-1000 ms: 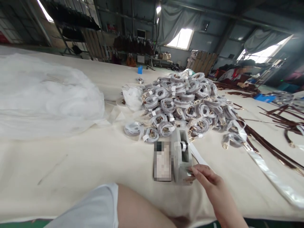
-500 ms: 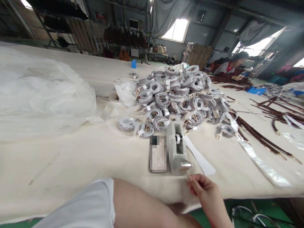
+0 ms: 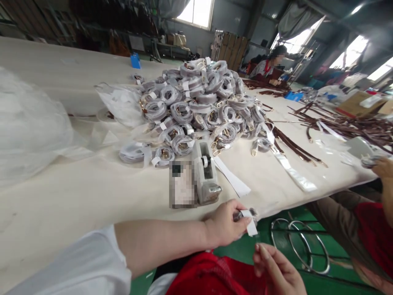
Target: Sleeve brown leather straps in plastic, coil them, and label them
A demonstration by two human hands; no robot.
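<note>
My left hand is closed around a small coiled strap in clear wrap, just off the table's front edge. A white paper label sits across the coil, under my thumb. Below and to the right, my right hand is pinched at the fingertips, apart from the coil. A faint bit of clear tape seems to show at those fingertips. The grey tape dispenser stands on the table beyond my left hand, beside a blurred-out phone. White paper strips lie to its right.
A big pile of wrapped strap coils covers the table's middle. Clear plastic sheeting lies at left, brown straps at right. One co-worker's hand shows at the right edge; another person sits farther back. Metal rings of a stool are below.
My right hand has left the dispenser's cutting edge, moving down toward my lap. My left hand, hidden before, now shows with the labelled strap coil. The view has turned right.
</note>
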